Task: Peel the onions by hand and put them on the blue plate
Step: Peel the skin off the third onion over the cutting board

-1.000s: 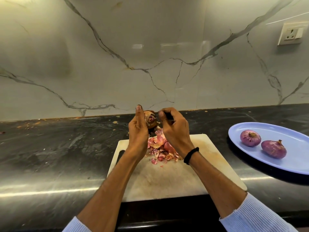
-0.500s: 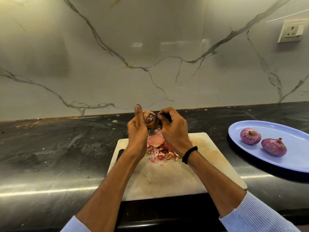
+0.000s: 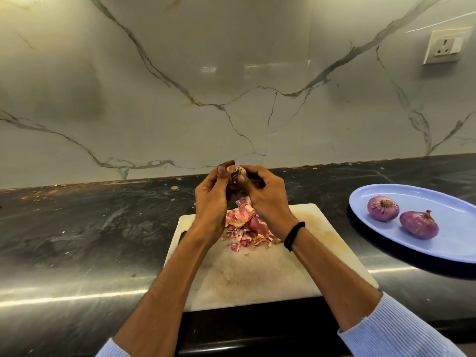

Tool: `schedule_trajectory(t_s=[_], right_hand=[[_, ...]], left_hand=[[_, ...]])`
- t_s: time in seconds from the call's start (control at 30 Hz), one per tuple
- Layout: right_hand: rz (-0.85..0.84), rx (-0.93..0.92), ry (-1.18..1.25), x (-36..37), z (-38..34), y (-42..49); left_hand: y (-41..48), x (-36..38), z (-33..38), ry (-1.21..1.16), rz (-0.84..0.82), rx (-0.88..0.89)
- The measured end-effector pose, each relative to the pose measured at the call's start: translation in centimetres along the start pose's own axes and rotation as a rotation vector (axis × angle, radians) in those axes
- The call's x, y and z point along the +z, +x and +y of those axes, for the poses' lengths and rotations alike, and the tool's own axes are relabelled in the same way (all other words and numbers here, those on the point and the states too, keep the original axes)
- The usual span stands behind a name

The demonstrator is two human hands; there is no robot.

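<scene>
Onion [image 3: 235, 173] is held up in the air between both hands in the head view, the only one given. It is above the far edge of the cutting board [image 3: 257, 276] and close to the marble wall. The left hand [image 3: 210, 199] is curled round its left side. The right hand [image 3: 269, 199] pinches at its top end with thumb and fingertips, so both hands are clamped on it. The fingers hide most of the skin, so how much remains cannot be told.

The pinch is on a small tip, so the skin will probably tear off in scraps rather than one sheet. A sharp tug might pull the onion out of the left hand's hold. It would then drop onto the peel pile [image 3: 247, 228] below, or roll over the board's far edge onto the black worktop [image 3: 90, 228].

The blue plate [image 3: 450, 243] lies well apart, at the worktop's right end, its near rim close to the front edge. It holds a peeled onion [image 3: 383, 208] and a second peeled onion [image 3: 419, 225]. Both are round, so a careless set-down of a third could send them rolling.
</scene>
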State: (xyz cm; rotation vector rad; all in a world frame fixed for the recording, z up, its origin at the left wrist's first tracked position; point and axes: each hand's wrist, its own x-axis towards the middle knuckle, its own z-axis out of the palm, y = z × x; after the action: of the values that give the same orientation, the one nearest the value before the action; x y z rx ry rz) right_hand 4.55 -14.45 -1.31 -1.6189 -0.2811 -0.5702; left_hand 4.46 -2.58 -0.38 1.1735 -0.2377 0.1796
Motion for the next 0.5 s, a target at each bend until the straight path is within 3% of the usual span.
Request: schedule_trajectory(t_s=[0.2,0.33,0.5], right_hand=[[0.085,-0.031,-0.073,0.1,0.6,-0.1],[0.163,-0.056,-0.159,0.0,0.7,-0.2],[0.169,-0.09,-0.246,0.4,0.6,-0.2]], left_hand=[[-0.3,0.0,0.0,0.048,-0.008,0.043],[-0.5,0.3,-0.8,0.104,0.082,0.078],[-0.4,0.5,-0.8,0.05,0.19,-0.02]])
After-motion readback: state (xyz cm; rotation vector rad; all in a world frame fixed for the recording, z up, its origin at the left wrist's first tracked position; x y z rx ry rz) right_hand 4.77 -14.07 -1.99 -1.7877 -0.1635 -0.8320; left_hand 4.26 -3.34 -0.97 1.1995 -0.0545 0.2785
